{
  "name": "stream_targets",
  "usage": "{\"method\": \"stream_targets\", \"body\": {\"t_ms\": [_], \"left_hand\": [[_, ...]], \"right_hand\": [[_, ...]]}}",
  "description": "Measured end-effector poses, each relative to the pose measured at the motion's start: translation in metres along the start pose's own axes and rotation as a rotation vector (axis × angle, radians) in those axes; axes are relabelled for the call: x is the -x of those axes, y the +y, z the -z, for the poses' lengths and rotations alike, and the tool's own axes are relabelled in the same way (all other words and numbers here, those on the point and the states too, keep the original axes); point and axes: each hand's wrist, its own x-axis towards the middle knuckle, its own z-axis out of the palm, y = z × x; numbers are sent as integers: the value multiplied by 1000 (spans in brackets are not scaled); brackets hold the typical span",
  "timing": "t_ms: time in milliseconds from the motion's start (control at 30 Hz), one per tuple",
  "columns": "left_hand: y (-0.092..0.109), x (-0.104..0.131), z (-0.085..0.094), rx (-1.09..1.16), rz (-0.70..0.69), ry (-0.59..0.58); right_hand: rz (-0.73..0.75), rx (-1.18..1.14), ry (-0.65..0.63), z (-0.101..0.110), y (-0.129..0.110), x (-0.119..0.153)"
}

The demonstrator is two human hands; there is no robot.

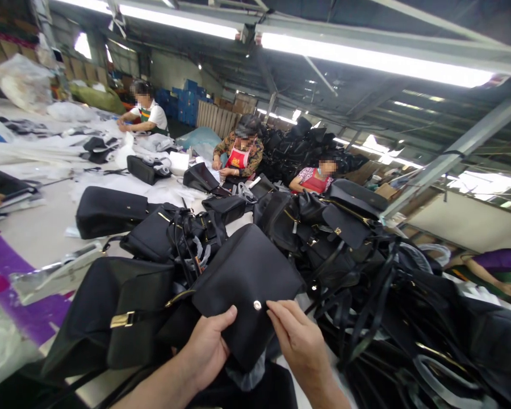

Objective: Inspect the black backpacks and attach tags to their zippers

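A black bag point(251, 267) with a smooth flap and a small round metal stud is held up in the lower middle. My left hand point(210, 341) grips its lower left edge, thumb on top and the other fingers hidden beneath. At the right edge, close to the stud, the fingers of my right hand point(296, 329) are pinched together on the flap. Clear plastic shows under the bag, between my hands. Left of it lies another black bag point(145, 309) with a gold clasp.
Black bags point(344, 227) are heaped to the right, straps tangled. More lie on the white table point(55, 210) with plastic wrapping. Several people work across the table and at the right edge. A purple sheet point(21, 295) lies at left.
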Motion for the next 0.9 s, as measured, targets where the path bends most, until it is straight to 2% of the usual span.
{"method": "stream_targets", "body": {"t_ms": [100, 200, 400, 567, 633, 667, 733, 833, 900], "left_hand": [[2, 3, -2, -8, 15, 0], [6, 8, -6, 1, 20, 11], [13, 13, -9, -16, 59, -3], [6, 13, -3, -93, -37, -81], [2, 14, -2, -153, -71, -116], [1, 14, -2, -176, -75, -130], [1, 14, -3, -186, -61, -150], [6, 12, -2, -135, -36, -153], [8, 12, 0, -109, -29, -141]], "right_hand": [[159, 168, 39, -5, 1, 5], [305, 299, 13, 2, -2, 0], [472, 502, -134, 20, -14, -25], [611, 518, -261, 18, -26, -51], [613, 428, -261, 27, -32, -63], [561, 350, -228, 37, -34, -67], [304, 111, -139, 65, -34, -65], [-376, -425, 3, 110, -24, -37], [-711, -680, 94, 121, -12, -13]]}}
